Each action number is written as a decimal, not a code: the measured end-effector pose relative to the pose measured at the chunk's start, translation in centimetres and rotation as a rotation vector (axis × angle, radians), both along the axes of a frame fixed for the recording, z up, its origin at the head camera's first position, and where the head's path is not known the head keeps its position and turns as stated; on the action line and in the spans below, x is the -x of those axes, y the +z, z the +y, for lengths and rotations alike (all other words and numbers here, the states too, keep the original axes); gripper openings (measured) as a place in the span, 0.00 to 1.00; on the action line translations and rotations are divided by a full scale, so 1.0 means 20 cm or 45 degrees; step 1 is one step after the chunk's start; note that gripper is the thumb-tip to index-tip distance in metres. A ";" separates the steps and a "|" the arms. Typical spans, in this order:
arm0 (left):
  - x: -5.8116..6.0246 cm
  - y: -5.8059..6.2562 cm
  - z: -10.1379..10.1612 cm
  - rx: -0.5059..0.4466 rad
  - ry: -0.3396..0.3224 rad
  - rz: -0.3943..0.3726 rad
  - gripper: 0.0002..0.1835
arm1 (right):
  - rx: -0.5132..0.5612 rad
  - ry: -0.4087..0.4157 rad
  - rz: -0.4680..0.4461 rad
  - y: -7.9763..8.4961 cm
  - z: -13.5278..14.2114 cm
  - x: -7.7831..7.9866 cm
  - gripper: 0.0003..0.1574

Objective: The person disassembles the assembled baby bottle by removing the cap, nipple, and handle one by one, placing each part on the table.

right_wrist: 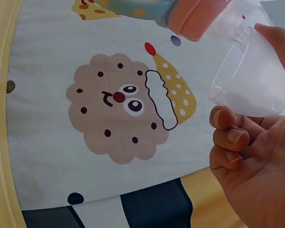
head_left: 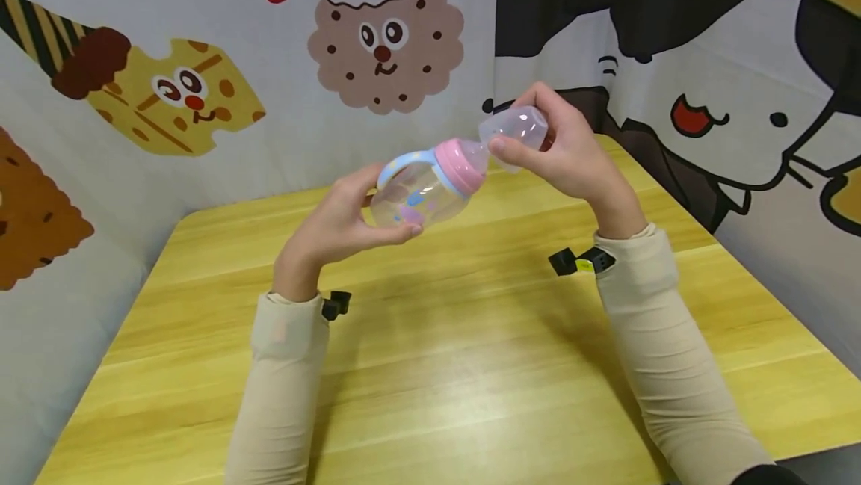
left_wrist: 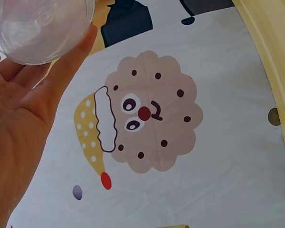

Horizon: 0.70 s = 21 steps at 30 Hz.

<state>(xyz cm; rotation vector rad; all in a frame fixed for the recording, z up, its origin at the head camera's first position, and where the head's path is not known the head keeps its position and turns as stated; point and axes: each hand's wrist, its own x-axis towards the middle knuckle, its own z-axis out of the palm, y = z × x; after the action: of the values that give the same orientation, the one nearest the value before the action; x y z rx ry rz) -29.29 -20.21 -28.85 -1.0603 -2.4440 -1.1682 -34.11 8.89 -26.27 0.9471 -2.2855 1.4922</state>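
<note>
My left hand (head_left: 343, 216) grips a clear baby bottle (head_left: 420, 197) around its body, thumb below and fingers behind. The bottle has a pink collar (head_left: 460, 166), a blue handle with yellow spots, and a translucent nipple, and it tilts up to the right. In the left wrist view the round base of the bottle (left_wrist: 42, 28) faces the camera. My right hand (head_left: 572, 149) pinches a translucent cap (head_left: 518, 130) between thumb and fingers. The cap's open rim (right_wrist: 228, 71) faces the nipple and overlaps its tip in the head view. Both things are held above the table.
A wood-grain table (head_left: 430, 365) lies under both hands. Cloth with cartoon prints (head_left: 269, 7) hangs behind it and along the sides. A small black wrist camera (head_left: 336, 306) sits at the left cuff, another wrist camera (head_left: 572, 261) at the right cuff.
</note>
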 end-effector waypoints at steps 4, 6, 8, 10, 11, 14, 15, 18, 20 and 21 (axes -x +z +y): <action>0.00 0.00 -0.01 -0.010 -0.005 0.017 0.27 | -0.045 -0.025 -0.020 0.00 0.00 0.00 0.22; 0.00 0.00 -0.02 -0.012 -0.009 0.021 0.27 | -0.066 -0.038 -0.011 -0.01 0.00 0.01 0.22; 0.01 0.00 -0.02 -0.017 -0.020 0.020 0.29 | -0.072 -0.040 -0.010 -0.02 0.01 0.03 0.23; 0.01 0.00 -0.03 -0.022 -0.028 0.025 0.29 | -0.088 -0.051 0.001 -0.04 0.01 0.06 0.23; 0.01 0.00 -0.03 -0.026 -0.032 0.024 0.29 | -0.095 -0.057 0.007 -0.06 0.02 0.08 0.24; 0.02 0.00 -0.03 -0.034 -0.035 0.027 0.29 | -0.122 -0.084 0.021 -0.09 0.03 0.13 0.24; 0.02 0.00 -0.04 -0.034 -0.033 0.026 0.29 | -0.136 -0.096 0.027 -0.10 0.04 0.15 0.24; 0.03 0.00 -0.04 -0.036 -0.029 0.020 0.29 | -0.165 -0.119 0.035 -0.11 0.05 0.17 0.25; 0.03 -0.01 -0.04 -0.036 -0.025 0.009 0.28 | -0.181 -0.130 0.032 -0.11 0.06 0.17 0.26; 0.04 -0.01 -0.04 -0.036 -0.026 0.001 0.28 | -0.193 -0.137 0.028 -0.12 0.06 0.17 0.26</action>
<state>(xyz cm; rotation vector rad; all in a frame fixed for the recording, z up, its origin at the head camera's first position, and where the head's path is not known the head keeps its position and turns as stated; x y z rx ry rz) -30.00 -21.11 -29.07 -1.0793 -2.4142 -1.2051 -37.50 10.09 -28.58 0.8594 -2.4198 1.2749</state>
